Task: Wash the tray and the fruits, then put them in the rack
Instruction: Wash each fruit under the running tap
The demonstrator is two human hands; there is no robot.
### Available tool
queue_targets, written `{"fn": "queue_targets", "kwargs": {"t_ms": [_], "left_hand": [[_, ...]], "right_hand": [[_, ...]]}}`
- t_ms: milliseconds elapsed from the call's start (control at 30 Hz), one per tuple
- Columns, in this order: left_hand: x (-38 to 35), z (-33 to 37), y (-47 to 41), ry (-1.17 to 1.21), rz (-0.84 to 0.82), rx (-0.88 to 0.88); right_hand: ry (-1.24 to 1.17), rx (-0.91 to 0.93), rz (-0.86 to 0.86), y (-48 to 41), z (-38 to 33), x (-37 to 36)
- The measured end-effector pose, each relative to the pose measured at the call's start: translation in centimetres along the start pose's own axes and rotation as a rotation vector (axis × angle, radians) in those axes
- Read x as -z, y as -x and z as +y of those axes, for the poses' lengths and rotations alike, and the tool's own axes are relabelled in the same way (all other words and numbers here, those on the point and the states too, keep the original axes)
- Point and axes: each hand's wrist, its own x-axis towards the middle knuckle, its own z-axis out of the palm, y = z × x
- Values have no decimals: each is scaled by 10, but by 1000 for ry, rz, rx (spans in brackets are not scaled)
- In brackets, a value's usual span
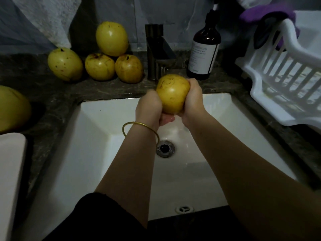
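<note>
A yellow fruit (pixel 172 93) is held between both hands over the white sink (pixel 97 129), just below the dark faucet (pixel 157 53). My left hand (pixel 149 108) grips its left side and underside; a gold bangle hangs on that wrist. My right hand (pixel 192 101) grips its right side. Several more yellow fruits (pixel 104 54) are piled on the dark counter behind the sink at the left, and another yellow fruit (pixel 12 108) lies at the left edge. The white slatted rack (pixel 284 73) stands on the counter at the right.
A brown pump bottle (pixel 204 47) stands right of the faucet. A purple cloth (pixel 267 16) hangs over the rack's far rim. A white object (pixel 10 180) occupies the lower left. The drain (pixel 165 148) is in the sink's middle.
</note>
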Motion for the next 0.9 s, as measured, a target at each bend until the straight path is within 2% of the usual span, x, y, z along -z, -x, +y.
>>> {"fn": "queue_targets", "kwargs": {"t_ms": [133, 233, 267, 367, 467, 567, 700, 833, 900], "left_hand": [[-3, 5, 3, -27, 136, -108], [-7, -3, 11, -158, 96, -300], [-7, -5, 14, -164, 59, -311], [-2, -5, 15, -64, -29, -271], [-1, -2, 4, -5, 16, -240], [1, -4, -6, 137, 16, -86], [8, -5, -9, 207, 14, -4], [7, -4, -11, 203, -12, -1], [5, -4, -11, 209, -30, -36]], "right_hand": [[31, 7, 49, -4, 1, -2], [204, -4, 75, -8, 5, -2], [248, 1, 78, -9, 5, -1], [281, 29, 39, -8, 2, -1], [329, 86, -18, -5, 1, -5], [429, 162, -98, -1, 4, -9], [421, 301, -227, -1, 5, -7], [545, 422, -206, -1, 7, -7], [530, 431, -162, -3, 8, -6]]}}
